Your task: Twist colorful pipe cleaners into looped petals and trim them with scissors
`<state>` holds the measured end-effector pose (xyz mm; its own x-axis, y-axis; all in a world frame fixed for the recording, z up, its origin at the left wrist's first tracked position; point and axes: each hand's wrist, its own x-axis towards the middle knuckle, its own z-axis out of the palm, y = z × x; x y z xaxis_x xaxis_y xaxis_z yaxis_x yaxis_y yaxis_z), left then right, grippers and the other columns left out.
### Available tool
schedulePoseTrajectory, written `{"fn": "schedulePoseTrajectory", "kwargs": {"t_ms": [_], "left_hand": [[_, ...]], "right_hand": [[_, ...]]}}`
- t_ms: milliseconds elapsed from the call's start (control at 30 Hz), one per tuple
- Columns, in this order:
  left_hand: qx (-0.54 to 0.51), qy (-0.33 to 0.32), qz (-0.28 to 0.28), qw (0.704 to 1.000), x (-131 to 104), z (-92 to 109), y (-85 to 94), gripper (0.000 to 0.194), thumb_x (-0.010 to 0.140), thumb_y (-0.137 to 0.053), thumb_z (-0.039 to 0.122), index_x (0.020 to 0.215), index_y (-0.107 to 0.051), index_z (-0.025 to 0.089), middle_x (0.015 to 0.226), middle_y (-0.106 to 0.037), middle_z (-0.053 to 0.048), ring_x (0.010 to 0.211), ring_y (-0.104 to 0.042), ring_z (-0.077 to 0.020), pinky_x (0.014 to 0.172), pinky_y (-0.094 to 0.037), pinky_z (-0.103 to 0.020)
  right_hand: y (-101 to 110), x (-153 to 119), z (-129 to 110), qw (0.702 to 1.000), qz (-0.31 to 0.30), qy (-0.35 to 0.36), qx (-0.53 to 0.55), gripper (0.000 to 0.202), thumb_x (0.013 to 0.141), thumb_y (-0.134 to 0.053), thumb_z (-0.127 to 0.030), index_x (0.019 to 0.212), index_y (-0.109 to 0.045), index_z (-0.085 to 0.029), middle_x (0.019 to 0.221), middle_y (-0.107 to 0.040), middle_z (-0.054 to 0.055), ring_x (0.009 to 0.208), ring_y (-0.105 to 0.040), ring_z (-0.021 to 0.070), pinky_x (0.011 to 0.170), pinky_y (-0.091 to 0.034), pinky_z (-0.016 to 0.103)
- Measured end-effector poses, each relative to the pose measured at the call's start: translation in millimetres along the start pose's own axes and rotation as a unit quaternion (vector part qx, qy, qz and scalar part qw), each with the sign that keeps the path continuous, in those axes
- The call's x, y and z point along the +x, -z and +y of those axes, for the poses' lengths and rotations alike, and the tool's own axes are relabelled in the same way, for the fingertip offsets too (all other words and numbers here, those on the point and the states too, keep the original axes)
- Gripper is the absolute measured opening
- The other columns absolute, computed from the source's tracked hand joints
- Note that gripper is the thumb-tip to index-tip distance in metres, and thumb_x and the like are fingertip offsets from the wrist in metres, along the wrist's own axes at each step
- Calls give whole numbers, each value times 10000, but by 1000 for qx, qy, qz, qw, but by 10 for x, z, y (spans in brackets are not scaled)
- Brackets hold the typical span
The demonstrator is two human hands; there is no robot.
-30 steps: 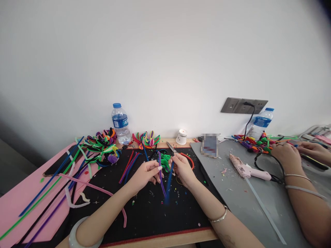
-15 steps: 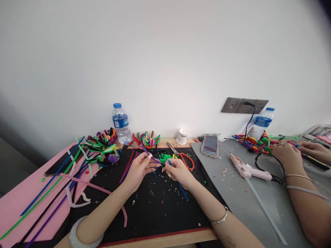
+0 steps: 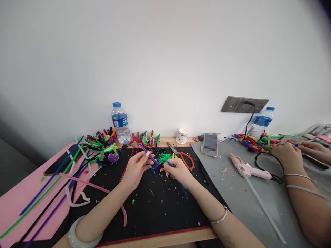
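Observation:
Over the black mat, my left hand pinches a purple pipe cleaner between thumb and fingers. Its lower end reaches my right hand, whose closed fingers hold a blue pipe cleaner, with something small and black at the fingertips. Beyond the hands lie short green pieces and open scissors with orange handles. Blue strips stick out below my right hand. A purple and a red strip lie partly behind my left hand.
Pipe cleaners lie on pink sheets at left, beside colourful bundles. A water bottle and white cup stand at the back. Right, a pink glue gun rests on a grey board, near another person's hands.
My left hand has moved slightly left, away from my right hand, and more of the purple pipe cleaner shows between them. My right hand has hardly moved.

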<state>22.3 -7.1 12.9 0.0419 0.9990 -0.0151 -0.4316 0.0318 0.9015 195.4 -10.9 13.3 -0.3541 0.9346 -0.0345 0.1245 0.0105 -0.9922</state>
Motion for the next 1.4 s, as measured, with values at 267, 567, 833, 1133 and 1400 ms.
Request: {"fn": "schedulePoseTrajectory", "kwargs": {"t_ms": [267, 567, 833, 1133, 1400], "left_hand": [[-2, 14, -19, 1000, -32, 22, -13, 285, 685, -664, 313, 914, -658, 143, 708, -580, -9, 580, -530, -60, 551, -473, -164], [132, 31, -75, 988, -49, -26, -28, 301, 712, -625, 338, 936, -670, 141, 658, -576, -16, 581, -542, -97, 565, -499, -222], [219, 46, -151, 963, -71, -65, -37, 257, 710, -613, 323, 883, -698, 154, 649, -614, -35, 594, -600, -138, 574, -509, -246], [267, 54, -219, 937, -67, -76, -9, 215, 716, -596, 320, 785, -704, 148, 700, -610, -48, 610, -638, -167, 573, -511, -255], [299, 74, -257, 916, -85, -115, -16, 219, 725, -569, 330, 679, -655, 134, 657, -589, -36, 602, -639, -177, 575, -513, -269]], "right_hand": [[41, 31, 47, 991, 37, 2, 127, 222, 710, -593, -354, 659, -515, -152, 508, -551, -32, 317, -225, 9, 331, -119, 176], [41, 23, 8, 982, 52, 24, 181, 261, 677, -630, -375, 693, -481, -160, 545, -596, -22, 316, -229, 9, 327, -125, 166], [46, 24, 11, 983, 55, 19, 177, 248, 690, -616, -353, 677, -459, -163, 512, -557, -43, 312, -223, 8, 319, -119, 165], [26, 15, -17, 993, 46, -4, 111, 206, 689, -589, -329, 667, -478, -157, 519, -562, -38, 305, -230, 8, 311, -131, 166], [30, 19, -16, 998, 31, -4, 59, 176, 698, -586, -311, 736, -509, -157, 480, -519, -53, 311, -258, 17, 322, -157, 167]]}}
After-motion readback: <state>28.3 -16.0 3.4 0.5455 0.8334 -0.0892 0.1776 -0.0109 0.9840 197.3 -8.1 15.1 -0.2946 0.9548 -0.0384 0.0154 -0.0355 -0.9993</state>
